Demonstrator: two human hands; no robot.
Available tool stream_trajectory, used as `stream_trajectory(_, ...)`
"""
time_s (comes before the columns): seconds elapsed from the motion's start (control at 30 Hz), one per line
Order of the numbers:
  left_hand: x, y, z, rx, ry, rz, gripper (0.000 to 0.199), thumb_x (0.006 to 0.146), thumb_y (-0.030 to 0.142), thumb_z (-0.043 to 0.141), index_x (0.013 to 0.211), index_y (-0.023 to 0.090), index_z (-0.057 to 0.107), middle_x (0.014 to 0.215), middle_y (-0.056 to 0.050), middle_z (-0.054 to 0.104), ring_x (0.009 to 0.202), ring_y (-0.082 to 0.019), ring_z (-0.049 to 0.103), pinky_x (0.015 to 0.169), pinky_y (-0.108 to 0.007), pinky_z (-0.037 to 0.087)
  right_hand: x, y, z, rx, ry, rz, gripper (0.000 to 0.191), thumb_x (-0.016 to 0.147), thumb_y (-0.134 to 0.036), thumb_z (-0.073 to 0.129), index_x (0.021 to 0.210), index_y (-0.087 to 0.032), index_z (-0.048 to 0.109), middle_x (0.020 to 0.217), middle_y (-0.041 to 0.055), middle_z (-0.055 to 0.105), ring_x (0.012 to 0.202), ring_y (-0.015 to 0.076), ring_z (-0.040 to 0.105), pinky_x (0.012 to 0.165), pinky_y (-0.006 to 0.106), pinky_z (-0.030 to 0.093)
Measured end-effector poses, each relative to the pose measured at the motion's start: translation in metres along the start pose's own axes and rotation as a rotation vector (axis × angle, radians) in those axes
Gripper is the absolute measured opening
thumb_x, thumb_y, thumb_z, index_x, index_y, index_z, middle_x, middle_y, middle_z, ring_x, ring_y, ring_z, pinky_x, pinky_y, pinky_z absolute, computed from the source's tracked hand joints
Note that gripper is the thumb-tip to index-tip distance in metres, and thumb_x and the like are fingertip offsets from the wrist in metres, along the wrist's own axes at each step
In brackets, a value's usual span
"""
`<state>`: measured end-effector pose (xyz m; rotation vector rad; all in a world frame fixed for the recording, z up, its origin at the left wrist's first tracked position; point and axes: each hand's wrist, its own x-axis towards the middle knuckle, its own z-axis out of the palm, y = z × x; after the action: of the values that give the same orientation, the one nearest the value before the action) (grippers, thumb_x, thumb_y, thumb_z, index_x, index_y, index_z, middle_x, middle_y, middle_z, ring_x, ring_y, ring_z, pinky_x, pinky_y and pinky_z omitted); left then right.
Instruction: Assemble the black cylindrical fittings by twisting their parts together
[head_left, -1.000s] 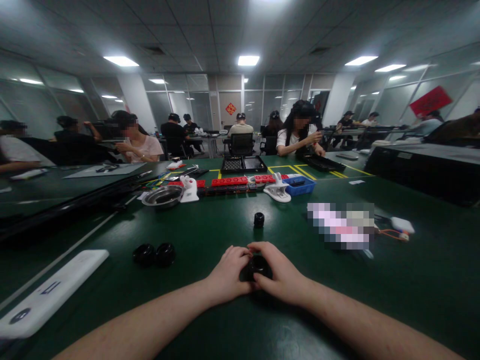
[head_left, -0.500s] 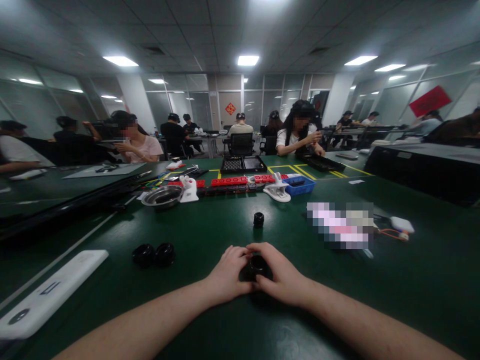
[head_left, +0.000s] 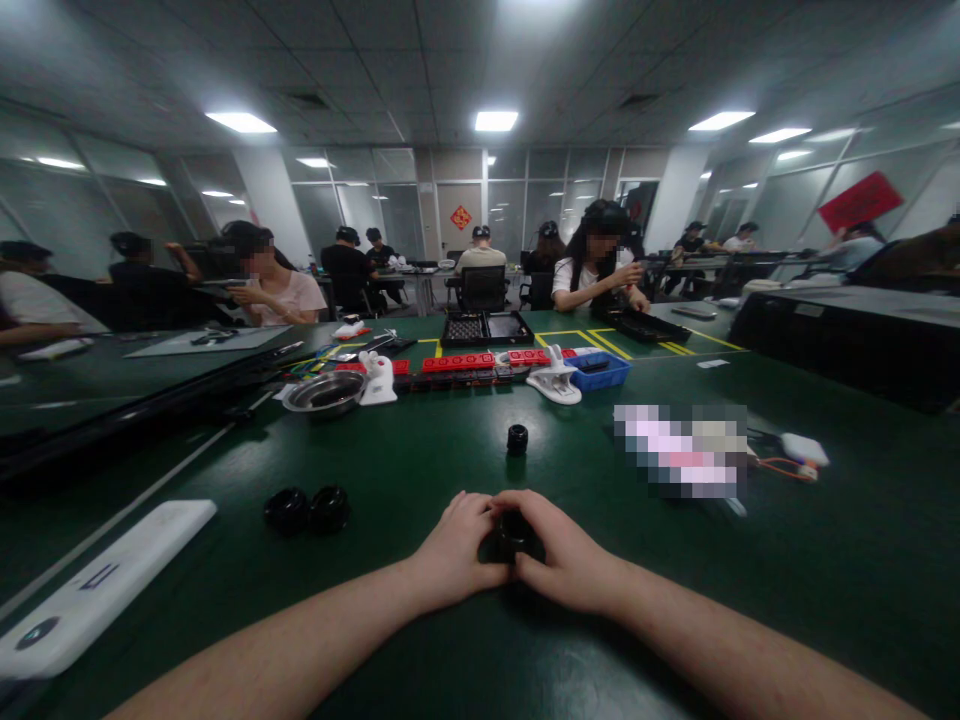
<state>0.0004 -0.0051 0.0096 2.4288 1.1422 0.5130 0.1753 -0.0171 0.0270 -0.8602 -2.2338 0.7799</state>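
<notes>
Just in front of me, a round black piece [head_left: 513, 537] with a hollow-looking top stands on the green table, circled by both hands. My left hand [head_left: 456, 548] curls round its left side, thumb along the near edge. From the right, my right hand [head_left: 564, 548] closes round it, its fingers arching over the far side and meeting the left fingertips. The hands partly hide the piece. Farther out, a smaller ribbed black piece [head_left: 517, 439] stands upright. To the left, two glossy black round pieces [head_left: 307, 510] lie side by side.
A white slab-like device [head_left: 112, 590] lies at left. Farther back are a metal bowl [head_left: 324, 395], red strips [head_left: 459, 362], white clamps [head_left: 555, 378] and a blue bin [head_left: 602, 373]. A blurred-out item [head_left: 679, 452] lies right. Several people sit beyond; one works over a black tray [head_left: 651, 326].
My right fingers have shifted slightly over the top of the black piece, covering more of its hollow top. The left hand and the other things stay put.
</notes>
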Motion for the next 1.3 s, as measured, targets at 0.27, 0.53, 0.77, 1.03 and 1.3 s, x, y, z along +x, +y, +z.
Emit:
stream_trajectory(0.27,-0.0003,-0.0073,0.0044,0.002,0.009,0.027,0.045,0.062,0.038,0.066,0.102,0.021,0.054,0.108,-0.006,0.050,0.101,-0.025,0.044,0.095,-0.042,0.027,0.0018,0.0002,0.0012,-0.093,0.073,0.054,0.051,0.064,-0.020,0.065,0.111,-0.017,0.045,0.106,0.0085,0.052,0.098,0.0226,0.048,0.086,0.039,0.040)
stream_trajectory(0.53,-0.0008,0.0021,-0.0021,-0.013,0.001,0.001,0.042,0.065,0.032,0.063,0.104,0.020,0.053,0.103,-0.006,0.052,0.097,-0.024,0.045,0.090,-0.041,0.034,-0.0001,-0.0010,-0.0001,-0.022,-0.010,-0.028,0.050,0.063,-0.003,0.051,0.111,-0.017,0.044,0.104,0.0079,0.052,0.096,0.0193,0.050,0.086,0.035,0.040)
stream_trajectory(0.77,-0.0007,-0.0049,0.0026,0.027,0.000,0.024,0.041,0.064,0.037,0.065,0.100,0.020,0.055,0.107,-0.006,0.050,0.099,-0.024,0.043,0.093,-0.042,0.030,0.0013,-0.0005,0.0000,-0.116,0.061,0.046,0.055,0.063,-0.020,0.065,0.113,-0.016,0.042,0.109,0.0095,0.050,0.099,0.0230,0.047,0.087,0.039,0.038)
stream_trajectory(1.03,0.0000,-0.0036,0.0023,0.005,0.007,0.033,0.045,0.063,0.033,0.065,0.105,0.021,0.053,0.109,-0.005,0.050,0.102,-0.024,0.042,0.095,-0.041,0.029,0.0021,0.0025,0.0026,-0.089,0.066,-0.017,0.049,0.066,-0.013,0.060,0.111,-0.018,0.044,0.105,0.0079,0.051,0.098,0.0208,0.047,0.087,0.037,0.038)
stream_trajectory(1.3,-0.0005,-0.0041,0.0030,0.009,0.021,0.030,0.039,0.065,0.039,0.063,0.098,0.020,0.056,0.105,-0.005,0.050,0.098,-0.024,0.044,0.089,-0.040,0.033,-0.0004,-0.0021,-0.0025,-0.048,0.060,-0.075,0.056,0.058,-0.002,0.049,0.111,-0.017,0.042,0.107,0.0085,0.048,0.100,0.0212,0.045,0.089,0.037,0.037)
